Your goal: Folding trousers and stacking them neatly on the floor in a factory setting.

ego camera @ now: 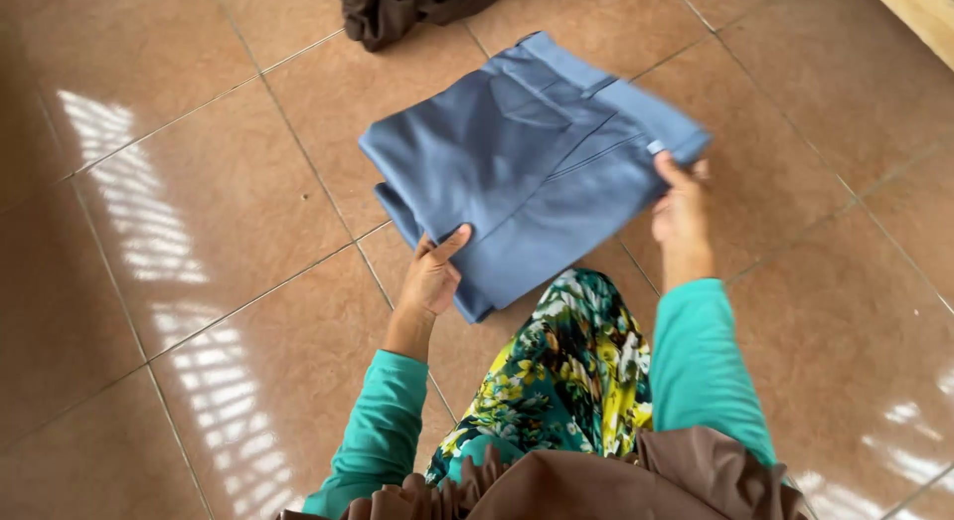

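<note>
The left hand (433, 276) and right hand (680, 207) pinch the folded blue cloth trousers (527, 162) by their edges. A loose grip could let them flop open onto the shiny brown tile floor (199, 212).

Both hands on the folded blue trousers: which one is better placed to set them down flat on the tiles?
Probably left. The left hand grips the folded blue trousers at the low near corner, close to the tiled floor. The right hand only pinches the far waistband edge.

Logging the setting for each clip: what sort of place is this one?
Probably a room in a home, with laundry handled on the floor. Glossy brown floor tiles reflect window light, both hands hold folded blue trousers, and a dark brown garment lies crumpled beyond.
</note>
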